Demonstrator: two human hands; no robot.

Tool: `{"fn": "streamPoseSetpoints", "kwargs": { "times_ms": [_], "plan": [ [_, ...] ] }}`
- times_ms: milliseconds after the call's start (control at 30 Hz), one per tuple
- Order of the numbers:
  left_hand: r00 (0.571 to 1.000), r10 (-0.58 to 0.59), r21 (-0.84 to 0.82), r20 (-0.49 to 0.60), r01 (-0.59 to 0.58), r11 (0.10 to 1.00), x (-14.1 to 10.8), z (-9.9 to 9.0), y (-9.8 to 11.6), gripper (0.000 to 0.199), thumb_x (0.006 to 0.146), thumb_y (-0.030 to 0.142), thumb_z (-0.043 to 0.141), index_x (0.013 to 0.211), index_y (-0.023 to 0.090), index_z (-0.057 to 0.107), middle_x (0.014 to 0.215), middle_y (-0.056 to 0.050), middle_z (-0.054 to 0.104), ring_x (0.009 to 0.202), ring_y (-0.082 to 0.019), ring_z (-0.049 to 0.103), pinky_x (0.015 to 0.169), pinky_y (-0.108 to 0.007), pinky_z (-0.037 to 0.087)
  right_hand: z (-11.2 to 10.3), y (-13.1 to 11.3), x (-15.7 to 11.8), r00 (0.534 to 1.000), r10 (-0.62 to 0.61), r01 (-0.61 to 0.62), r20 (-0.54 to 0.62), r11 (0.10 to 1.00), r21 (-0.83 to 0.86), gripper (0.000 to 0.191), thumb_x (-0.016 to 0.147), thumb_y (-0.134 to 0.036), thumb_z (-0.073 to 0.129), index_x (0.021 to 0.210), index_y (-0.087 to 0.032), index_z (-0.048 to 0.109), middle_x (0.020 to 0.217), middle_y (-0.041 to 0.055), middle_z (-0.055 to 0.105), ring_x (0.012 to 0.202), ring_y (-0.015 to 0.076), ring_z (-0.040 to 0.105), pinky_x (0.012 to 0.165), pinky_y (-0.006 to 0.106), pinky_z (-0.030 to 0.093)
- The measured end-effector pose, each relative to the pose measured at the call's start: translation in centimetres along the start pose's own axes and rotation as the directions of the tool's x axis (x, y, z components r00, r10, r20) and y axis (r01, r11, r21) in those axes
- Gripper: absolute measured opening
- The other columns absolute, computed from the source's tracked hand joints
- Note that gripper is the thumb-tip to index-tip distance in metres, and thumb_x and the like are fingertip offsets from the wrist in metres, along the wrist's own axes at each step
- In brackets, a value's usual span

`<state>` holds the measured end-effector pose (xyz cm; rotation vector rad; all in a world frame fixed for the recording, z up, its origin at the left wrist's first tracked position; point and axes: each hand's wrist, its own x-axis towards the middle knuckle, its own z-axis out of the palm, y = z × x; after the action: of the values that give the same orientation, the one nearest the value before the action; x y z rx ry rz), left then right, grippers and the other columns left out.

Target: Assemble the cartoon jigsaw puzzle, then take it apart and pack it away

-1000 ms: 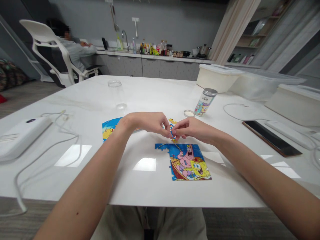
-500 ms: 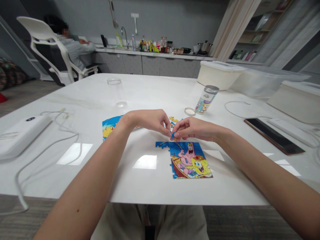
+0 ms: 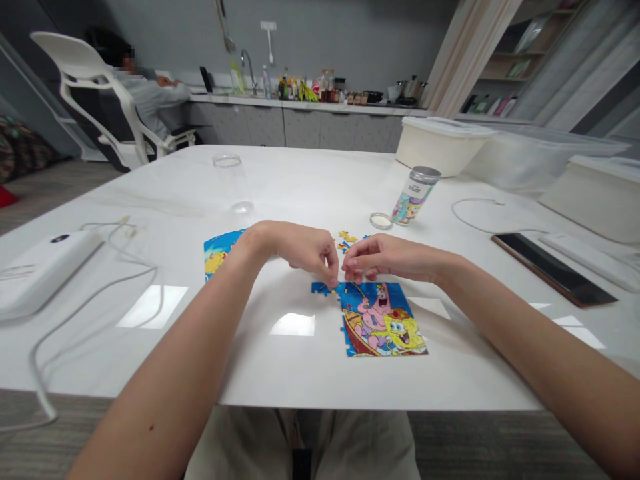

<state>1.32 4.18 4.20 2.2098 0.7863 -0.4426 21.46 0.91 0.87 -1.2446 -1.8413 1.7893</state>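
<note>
My left hand (image 3: 313,253) pinches a small blue jigsaw piece (image 3: 331,291) at the upper left strip of the puzzle, its fingertips partly covering it. Just above the puzzle's top edge hovers my right hand (image 3: 383,259), fingers loosely bent and apart, with nothing visible in them. The partly joined jigsaw puzzle (image 3: 383,320) lies flat and shows a pink starfish and a yellow sponge character in a boat. Behind my hands are several loose puzzle pieces (image 3: 346,237). A blue picture sheet (image 3: 216,257) is partly hidden by my left forearm.
A printed can (image 3: 416,197) stands beside its round lid (image 3: 381,221). A clear jar (image 3: 234,183) is farther back. On the right lie a phone (image 3: 553,268) and cable, with storage boxes (image 3: 445,147) behind. A white power strip (image 3: 47,270) sits left; a person sits (image 3: 150,100) beyond.
The blue piece has gone from between both hands down to the puzzle's upper left strip, in my left fingers. My right fingers have let go of it and stay close by.
</note>
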Motion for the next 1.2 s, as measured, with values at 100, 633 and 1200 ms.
{"fn": "streamPoseSetpoints", "kwargs": {
  "times_ms": [100,633,1200],
  "plan": [
    [0.994,-0.032,0.04,0.1,0.028,0.999,0.2,0.4,0.9,0.025,0.07,0.036,0.064,0.083,0.017,0.074,0.075,-0.002,0.068,0.063,-0.012,0.049,0.058,-0.025,0.038,-0.3,-0.1,-0.1,0.997,-0.058,0.064,0.046,0.988,-0.139,0.022,0.079,-0.038,0.068,0.078,-0.016,0.067,0.073,0.0017,0.066,0.066,0.0106,0.057,0.057,0.024,0.04],
    [0.986,-0.102,0.134,0.134,0.084,0.987,1.2,1.4,1.4,0.026,0.066,0.038,0.064,0.081,0.019,0.073,0.074,-0.001,0.066,0.061,-0.012,0.047,0.055,-0.025,0.036,0.1,0.4,-0.2,0.951,0.002,0.158,0.31,0.858,-0.488,0.017,0.078,-0.031,0.065,0.081,-0.015,0.07,0.075,0.0029,0.072,0.063,0.0116,0.061,0.057,0.022,0.046],
    [0.983,-0.103,0.162,0.153,0.078,0.984,1.4,1.2,1.1,0.04,0.068,0.04,0.058,0.101,0.023,0.071,0.081,-0.003,0.065,0.058,-0.013,0.047,0.051,-0.026,0.035,0.1,0.4,-0.2,0.953,0.003,0.162,0.302,0.839,-0.52,0.017,0.078,-0.031,0.064,0.082,-0.016,0.071,0.075,0.0023,0.072,0.064,0.0124,0.061,0.058,0.023,0.044]
  ]
}}
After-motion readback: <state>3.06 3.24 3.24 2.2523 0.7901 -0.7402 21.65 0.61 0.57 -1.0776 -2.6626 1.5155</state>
